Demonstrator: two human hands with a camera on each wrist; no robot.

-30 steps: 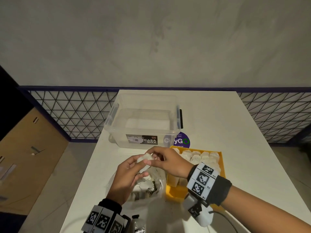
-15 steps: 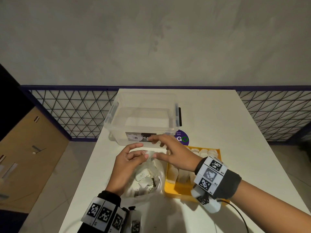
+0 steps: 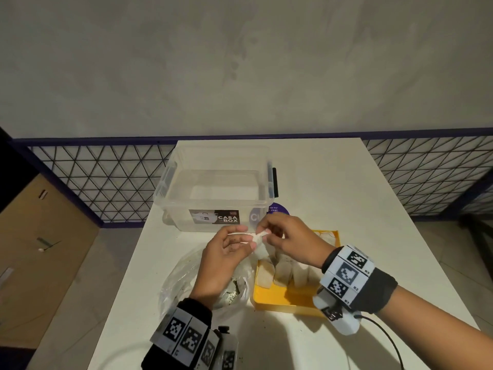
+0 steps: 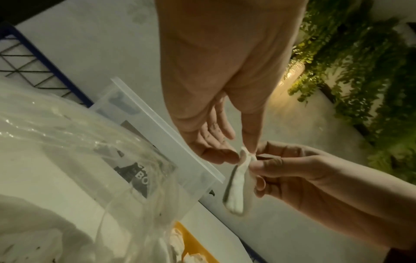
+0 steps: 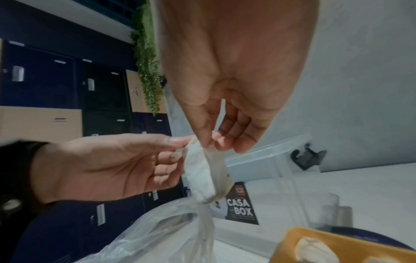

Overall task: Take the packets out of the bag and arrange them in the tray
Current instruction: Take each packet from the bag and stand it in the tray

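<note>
Right now, nearest to you, your two wrists carry black bands with printed marker squares, and both reach forward over the white worktop [image 3: 333,182]. Take the yellow tray [image 3: 277,296] as your landmark. Just to its left, touching or nearly touching its left wall, lies the clear plastic bag [image 3: 181,279], crumpled and open, with a few pale packets showing inside under your left wrist. Within the tray, white packets [image 3: 282,271] stand on end side by side in rows across its far part, while its near strip is bare yellow floor.

Above the tray's far-left corner your hands meet in the air. Your left hand [image 3: 226,257] pinches the top of one small white packet [image 3: 261,247] between thumb and forefinger, its other fingers loosely curled. Your right hand [image 3: 290,241] pinches that same top edge from the other side, thumb against fingertips. The packet hangs straight down from the two pinches, clear of the bag and not yet inside the tray; the wrist views show it long, narrow and soft.

Beyond the tray, to its far left, sits a clear storage box [image 3: 216,190] with no lid, labelled CASA BOX. A purple round sticker [image 3: 278,209] lies on the worktop just behind the tray.
</note>
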